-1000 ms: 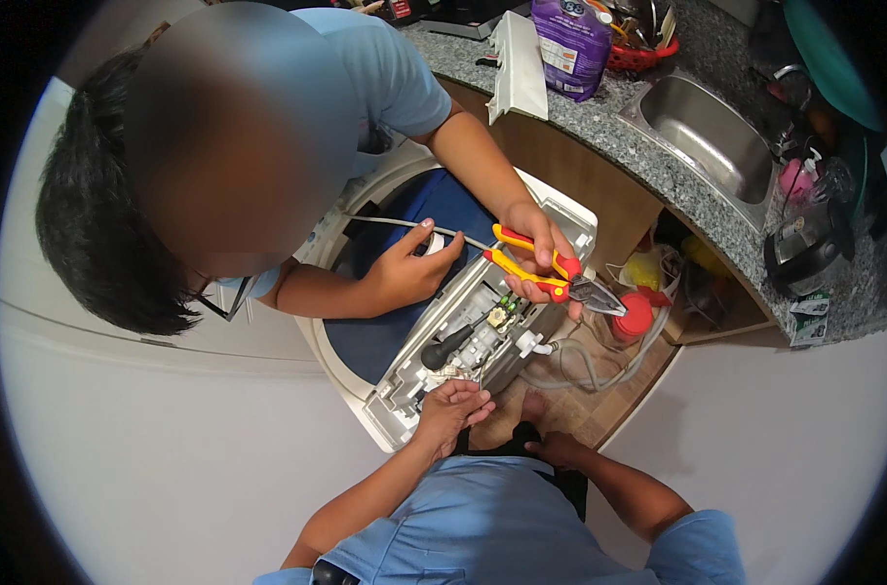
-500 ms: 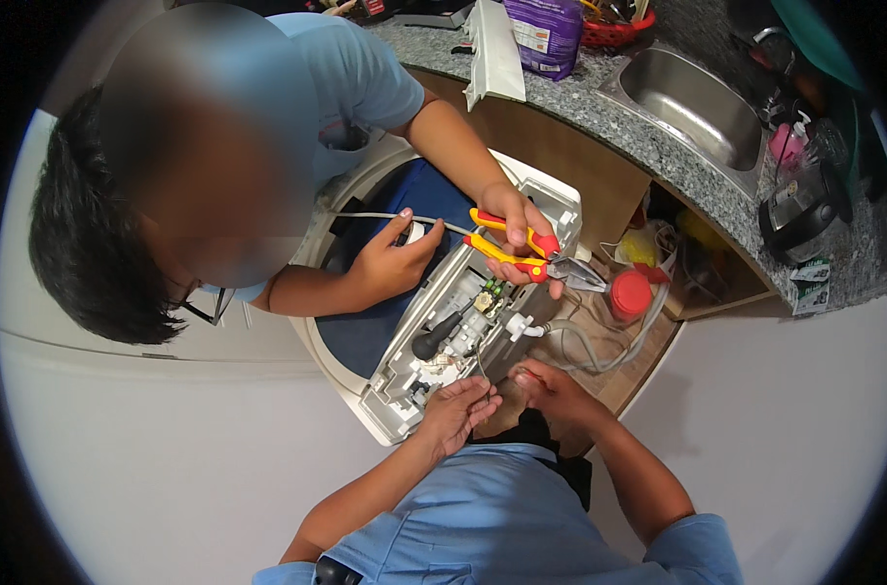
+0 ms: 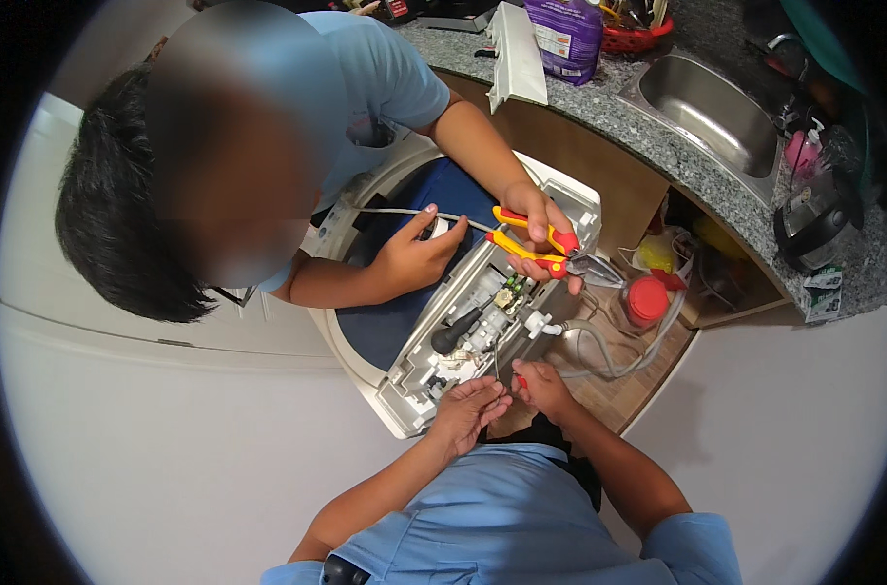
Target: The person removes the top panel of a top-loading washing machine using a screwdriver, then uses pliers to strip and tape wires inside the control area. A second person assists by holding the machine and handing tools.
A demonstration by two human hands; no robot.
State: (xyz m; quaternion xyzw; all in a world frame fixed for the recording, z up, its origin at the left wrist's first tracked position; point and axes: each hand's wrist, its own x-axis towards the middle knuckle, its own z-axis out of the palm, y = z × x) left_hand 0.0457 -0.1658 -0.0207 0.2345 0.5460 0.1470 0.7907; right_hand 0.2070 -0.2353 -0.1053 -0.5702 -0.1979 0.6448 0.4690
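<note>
My left hand [image 3: 473, 409] pinches a thin wire [image 3: 497, 361] at the near edge of the opened panel housing [image 3: 414, 385] of a white washing machine. Beside it my right hand [image 3: 543, 390] grips a small red-handled tool [image 3: 521, 380], mostly hidden by the fingers. Inside the housing are a black rubber boot [image 3: 448, 339], pale fittings and green connectors. A co-worker's hand [image 3: 536, 219] holds red-and-yellow pliers [image 3: 507, 244] above the housing; their other hand [image 3: 414, 258] holds a grey cable [image 3: 385, 211] and a white ring-shaped item over the dark blue lid [image 3: 370, 331].
The co-worker [image 3: 366, 88] leans in from upper left. A curved granite counter [image 3: 609, 112] holds a sink [image 3: 707, 117], purple bag [image 3: 560, 39], white panel [image 3: 512, 58], red basket [image 3: 638, 34] and kettle [image 3: 809, 229]. Below are an open cabinet [image 3: 726, 297], red-lidded jar [image 3: 646, 300] and hose [image 3: 614, 370].
My right hand has risen from near my waist to beside my left hand, with the red-handled tool now showing. The view has shifted slightly; the pliers stay over the housing.
</note>
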